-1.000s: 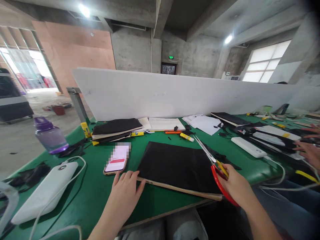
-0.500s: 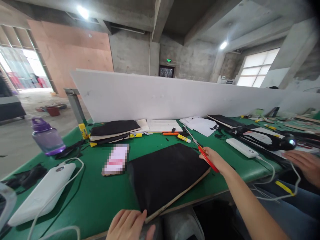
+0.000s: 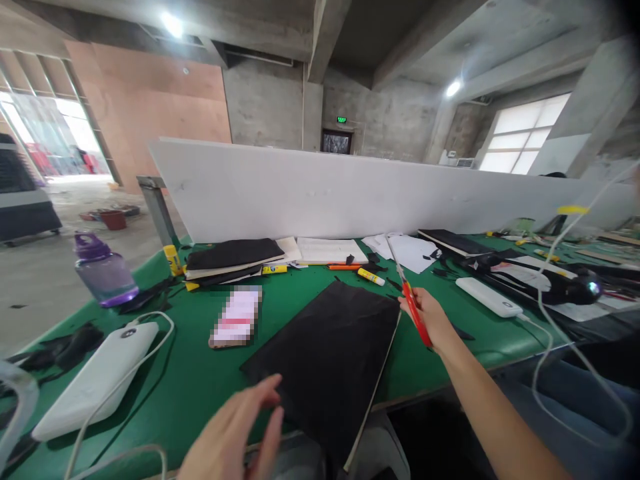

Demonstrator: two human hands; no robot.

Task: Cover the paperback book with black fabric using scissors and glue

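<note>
A book-like item with a black cover (image 3: pixel 325 353) lies turned at an angle in front of me, its pale edge along the right side. Its near corner sticks out past the table's front edge. My right hand (image 3: pixel 430 320) grips red-handled scissors (image 3: pixel 415 312) at the item's far right corner, blades pointing away from me. Whether it also touches the cover is hard to tell. Slightly blurred, my left hand (image 3: pixel 235 427) is at the near left side of the black item, with thumb and fingers apart and nothing held.
On the green table (image 3: pixel 195 373) are a phone (image 3: pixel 237 317), a glue stick (image 3: pixel 371 277), a white power bank (image 3: pixel 100 380) with a cable and a purple bottle (image 3: pixel 106 273). Black-covered books (image 3: pixel 233 252) lie at the back by a white partition (image 3: pixel 320 193). Another power bank (image 3: pixel 487 297) is right.
The black item has turned, its near corner swinging right and over the table edge. My left hand has come off its corner and opened. At far right, a co-worker's hand left view; a cable has lifted.
</note>
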